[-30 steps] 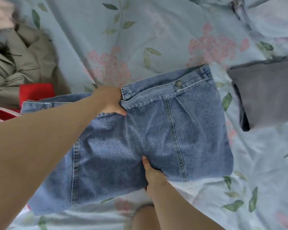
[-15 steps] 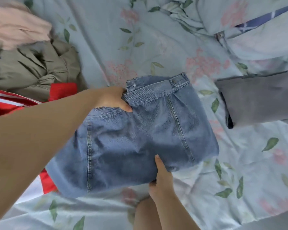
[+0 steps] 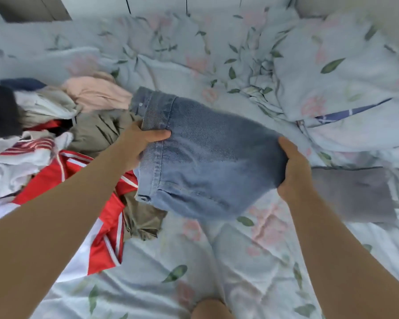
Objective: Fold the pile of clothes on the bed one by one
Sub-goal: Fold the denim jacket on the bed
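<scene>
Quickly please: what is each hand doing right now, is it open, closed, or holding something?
Left hand: grips the jeans at their left edge.
Right hand: grips the jeans at their right edge.

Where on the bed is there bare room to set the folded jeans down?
Bare sheet lies nearest the camera, between the red-and-white garment and the folded grey garment, and beyond the jeans toward the rumpled duvet. The left side is crowded with the unfolded pile.
</scene>
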Tool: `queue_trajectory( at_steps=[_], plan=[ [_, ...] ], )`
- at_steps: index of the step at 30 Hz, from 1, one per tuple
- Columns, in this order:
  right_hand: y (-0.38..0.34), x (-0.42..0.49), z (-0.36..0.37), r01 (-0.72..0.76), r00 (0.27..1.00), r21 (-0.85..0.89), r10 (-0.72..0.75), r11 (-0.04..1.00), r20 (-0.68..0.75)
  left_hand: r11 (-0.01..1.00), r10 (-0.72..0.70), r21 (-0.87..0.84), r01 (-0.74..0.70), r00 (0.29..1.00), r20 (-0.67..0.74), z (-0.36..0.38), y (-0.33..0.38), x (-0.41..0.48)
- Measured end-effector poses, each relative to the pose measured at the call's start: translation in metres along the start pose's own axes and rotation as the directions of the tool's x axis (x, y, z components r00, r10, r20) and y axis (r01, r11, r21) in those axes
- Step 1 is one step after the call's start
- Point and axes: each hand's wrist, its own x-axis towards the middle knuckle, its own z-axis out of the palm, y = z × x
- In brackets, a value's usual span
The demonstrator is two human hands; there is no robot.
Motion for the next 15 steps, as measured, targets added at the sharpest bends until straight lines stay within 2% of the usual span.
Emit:
queue_trajectory(
  at_steps=[3, 6, 9, 11, 13, 15],
  plan=[
    [-0.022, -0.014, 0.005, 0.117, 0.992, -0.011, -0.116, 0.993, 0.055, 0.986, 0.131, -0.095, -0.138, 0.989, -0.075, -0.005, -0.002, -0.029],
    [-0.009, -0.029, -0.008, 0.097, 0.994, -0.101, -0.092, 0.990, 0.054, 0.968, 0.075, -0.235, -0.092, 0.994, -0.077, -0.015, -0.025, -0.062],
    [0.034, -0.042, -0.038, -0.006, 0.999, -0.230, 0.018, 0.973, 0.050, 0.954, -0.093, -0.291, 0.065, 0.992, -0.085, -0.029, -0.075, -0.098],
    [0.073, -0.055, -0.064, -0.078, 0.995, -0.299, 0.091, 0.951, 0.029, 0.943, -0.256, -0.243, 0.227, 0.962, -0.096, -0.039, -0.116, -0.123],
    [0.119, -0.068, -0.093, -0.158, 0.986, -0.436, 0.168, 0.886, -0.016, 0.891, -0.453, -0.108, 0.442, 0.883, -0.123, -0.049, -0.157, -0.147],
    [0.162, -0.077, -0.121, -0.257, 0.962, -0.553, 0.264, 0.793, -0.068, 0.787, -0.606, 0.022, 0.616, 0.779, -0.160, -0.060, -0.193, -0.166]
  ],
)
